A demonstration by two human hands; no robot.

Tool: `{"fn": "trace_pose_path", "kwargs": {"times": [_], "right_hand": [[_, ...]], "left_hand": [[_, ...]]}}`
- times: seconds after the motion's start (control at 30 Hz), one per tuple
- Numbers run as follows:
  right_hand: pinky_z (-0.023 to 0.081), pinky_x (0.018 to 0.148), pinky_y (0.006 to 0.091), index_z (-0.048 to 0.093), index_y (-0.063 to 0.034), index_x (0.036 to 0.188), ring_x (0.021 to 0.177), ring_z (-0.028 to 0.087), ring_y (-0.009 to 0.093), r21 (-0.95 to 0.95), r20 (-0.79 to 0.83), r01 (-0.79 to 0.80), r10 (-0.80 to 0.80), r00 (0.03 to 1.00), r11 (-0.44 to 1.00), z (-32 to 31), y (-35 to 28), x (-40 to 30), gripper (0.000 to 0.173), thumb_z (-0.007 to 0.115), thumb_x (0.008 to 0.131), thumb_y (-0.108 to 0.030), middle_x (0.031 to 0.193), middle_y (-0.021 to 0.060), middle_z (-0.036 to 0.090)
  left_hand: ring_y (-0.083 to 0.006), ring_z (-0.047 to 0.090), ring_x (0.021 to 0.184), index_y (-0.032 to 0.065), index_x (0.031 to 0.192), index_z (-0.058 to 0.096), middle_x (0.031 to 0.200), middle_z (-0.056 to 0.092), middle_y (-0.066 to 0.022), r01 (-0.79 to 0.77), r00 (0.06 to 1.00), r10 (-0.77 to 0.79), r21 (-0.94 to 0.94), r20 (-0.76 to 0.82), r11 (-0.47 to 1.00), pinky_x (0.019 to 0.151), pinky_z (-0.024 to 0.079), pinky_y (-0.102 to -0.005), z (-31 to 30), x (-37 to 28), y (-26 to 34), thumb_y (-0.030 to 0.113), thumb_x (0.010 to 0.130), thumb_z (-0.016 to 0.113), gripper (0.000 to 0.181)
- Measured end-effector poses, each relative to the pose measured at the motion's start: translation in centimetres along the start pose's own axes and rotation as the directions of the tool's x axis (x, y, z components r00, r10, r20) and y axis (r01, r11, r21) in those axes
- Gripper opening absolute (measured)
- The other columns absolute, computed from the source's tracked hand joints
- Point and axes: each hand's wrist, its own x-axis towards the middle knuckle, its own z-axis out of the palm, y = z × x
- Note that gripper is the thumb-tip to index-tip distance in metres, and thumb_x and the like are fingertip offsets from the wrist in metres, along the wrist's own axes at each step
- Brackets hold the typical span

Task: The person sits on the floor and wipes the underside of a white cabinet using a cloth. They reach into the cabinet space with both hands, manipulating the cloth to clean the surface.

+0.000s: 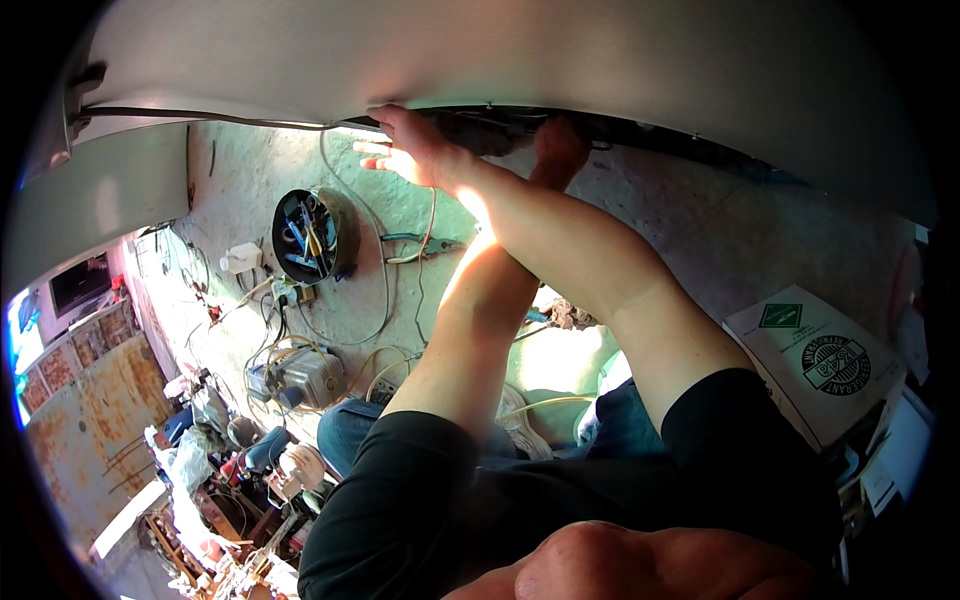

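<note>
My forearms cross in front of a large grey metal appliance cabinet [480, 52], the right one over the left. My left hand [564, 144] reaches into the dark opening [622, 131] along the cabinet's lower edge. Shadow hides its fingers, so whether it grips anything does not show. Further left, my right hand [409, 146] rests its thumb side against the cabinet edge, fingers spread and holding nothing. Below that hand, a thin cable [431, 214] runs down across a pair of pliers [424, 247] lying on the concrete floor [247, 169].
Left of the pliers stands a round tin [345, 232] of hand tools. A white plastic bottle [241, 258], power strip [289, 291] and metal-bodied machine [315, 379] with yellow hoses lie near it. A printed cardboard box [810, 367] is at right; mixed clutter [247, 480] fills the lower left.
</note>
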Motion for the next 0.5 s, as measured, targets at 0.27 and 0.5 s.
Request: {"fn": "trace_pose_path", "kwargs": {"times": [0.27,0.5], "right_hand": [[0.045,0.091,0.0455,0.031,-0.0142,0.142,0.127,0.046,0.037,0.001,0.009,0.011,-0.011,1.000,1.000,-0.30,0.17,0.25,0.058,0.054,0.092,-0.032,0.153,0.0070,0.024],[0.044,0.090,0.0462,0.029,-0.0167,0.143,0.126,0.047,0.038,-0.004,0.018,0.027,-0.027,0.999,1.000,-0.61,0.20,0.36,0.063,0.057,0.089,-0.033,0.150,0.0067,0.028]], "left_hand": [[-0.0443,0.063,0.086,0.0069,0.096,0.066,0.091,0.066,-0.0234,-0.012,1.000,0.012,-0.011,-0.016,1.000,0.077,0.052,-0.0537,0.08,0.04,0.14,0.031,0.091,0.049,0.029],[-0.0438,0.062,0.090,0.0084,0.099,0.066,0.095,0.066,-0.0227,0.028,1.000,-0.028,-0.018,0.010,0.999,0.080,0.051,-0.0539,0.18,0.01,0.19,0.033,0.093,0.047,0.032]]}}
